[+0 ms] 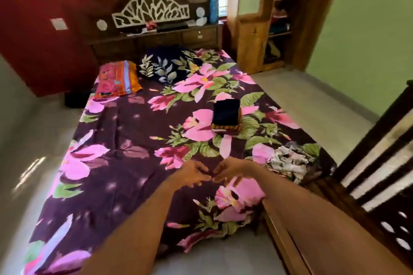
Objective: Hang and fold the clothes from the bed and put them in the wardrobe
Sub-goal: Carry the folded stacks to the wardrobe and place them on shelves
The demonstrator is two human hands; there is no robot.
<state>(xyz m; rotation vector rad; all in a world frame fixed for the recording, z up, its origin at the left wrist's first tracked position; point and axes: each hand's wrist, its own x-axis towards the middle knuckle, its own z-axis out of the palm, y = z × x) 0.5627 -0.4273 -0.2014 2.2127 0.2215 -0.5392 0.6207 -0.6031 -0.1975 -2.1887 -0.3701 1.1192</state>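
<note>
While a folded stack [225,114] sits on the bed [125,163] and a crumpled garment [290,161] lies near my right hand [230,172], I judge the job partway done. That hand and my left hand [194,174] hover loose-fingered, holding nothing. The wardrobe [279,18] stands open, well apart.

The left hand [194,174] and right hand [230,172] are smeared by motion blur, so it cannot be told whether their fingertips touch or pinch anything, and both forearms run off the bottom edge. At 1 o'clock the wardrobe [279,18] is cut by the top edge, its shelf contents too dark and small to name. The bed [125,163] runs out of view at 7 o'clock, and the dark top piece of the folded pile [225,114] hides most of the layers beneath.
</note>
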